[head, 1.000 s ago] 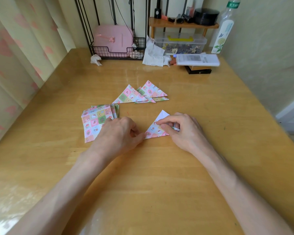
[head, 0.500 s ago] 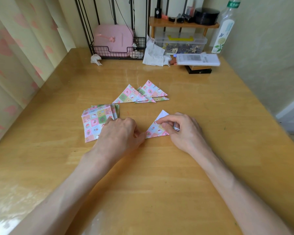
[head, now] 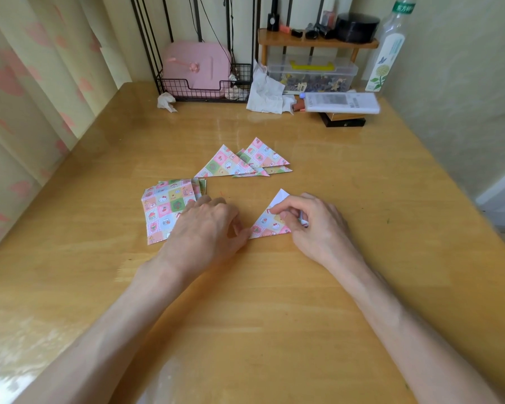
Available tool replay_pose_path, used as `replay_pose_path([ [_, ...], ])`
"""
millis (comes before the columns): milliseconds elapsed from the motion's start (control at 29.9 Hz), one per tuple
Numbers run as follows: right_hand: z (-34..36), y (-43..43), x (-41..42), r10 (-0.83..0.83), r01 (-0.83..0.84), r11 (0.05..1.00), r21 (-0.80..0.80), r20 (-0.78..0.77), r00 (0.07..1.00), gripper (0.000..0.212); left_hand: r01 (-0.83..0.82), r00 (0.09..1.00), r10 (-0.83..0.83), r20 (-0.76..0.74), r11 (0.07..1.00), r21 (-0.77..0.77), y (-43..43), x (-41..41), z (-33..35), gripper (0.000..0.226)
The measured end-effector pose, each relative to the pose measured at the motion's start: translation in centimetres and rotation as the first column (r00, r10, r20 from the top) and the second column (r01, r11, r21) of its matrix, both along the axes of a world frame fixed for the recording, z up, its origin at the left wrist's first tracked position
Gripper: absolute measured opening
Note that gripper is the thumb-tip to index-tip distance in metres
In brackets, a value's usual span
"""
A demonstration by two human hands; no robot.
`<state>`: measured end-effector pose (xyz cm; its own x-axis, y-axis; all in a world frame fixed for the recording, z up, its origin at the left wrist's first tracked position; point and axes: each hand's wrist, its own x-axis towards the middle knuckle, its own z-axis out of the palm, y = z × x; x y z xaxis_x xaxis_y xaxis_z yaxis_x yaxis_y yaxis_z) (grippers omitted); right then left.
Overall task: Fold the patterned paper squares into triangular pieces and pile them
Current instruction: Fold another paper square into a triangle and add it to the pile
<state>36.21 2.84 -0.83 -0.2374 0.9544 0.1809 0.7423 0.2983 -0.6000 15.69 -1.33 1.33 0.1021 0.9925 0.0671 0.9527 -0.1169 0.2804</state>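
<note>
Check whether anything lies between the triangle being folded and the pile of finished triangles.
Nothing visible does. Only bare table separates the half-folded triangle, held by the right hand, from the pile of finished triangles beyond it. The stack of unfolded squares lies off to the left.

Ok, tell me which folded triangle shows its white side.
The lone triangle under the right hand, nearest the person: its top corner shows plain white. The triangles in the pile farther back show only the pattern.
</note>
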Motion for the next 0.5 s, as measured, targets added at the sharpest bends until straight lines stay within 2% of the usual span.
replay_pose_path([
  [67,0.0,0.0,0.0,-0.002,0.002,1.000,0.003,0.008,1.000,0.027,0.060,0.994,-0.059,0.089,0.998,-0.002,0.3,-0.7,-0.2,0.016],
  [134,-0.1,0.0,0.0,0.001,-0.001,1.000,0.007,0.006,1.000,0.026,0.091,0.985,-0.089,0.151,0.996,-0.005,0.5,-1.2,-0.1,0.020],
  [368,-0.1,0.0,0.0,-0.003,0.003,1.000,0.020,0.010,1.000,0.026,0.204,0.958,-0.206,0.200,0.979,0.028,0.9,-1.2,-0.2,0.031],
  [502,-0.2,0.0,0.0,0.005,-0.005,0.999,0.038,0.000,1.000,0.027,0.216,0.948,-0.218,0.231,0.976,0.036,1.0,-1.6,-0.4,0.036],
])
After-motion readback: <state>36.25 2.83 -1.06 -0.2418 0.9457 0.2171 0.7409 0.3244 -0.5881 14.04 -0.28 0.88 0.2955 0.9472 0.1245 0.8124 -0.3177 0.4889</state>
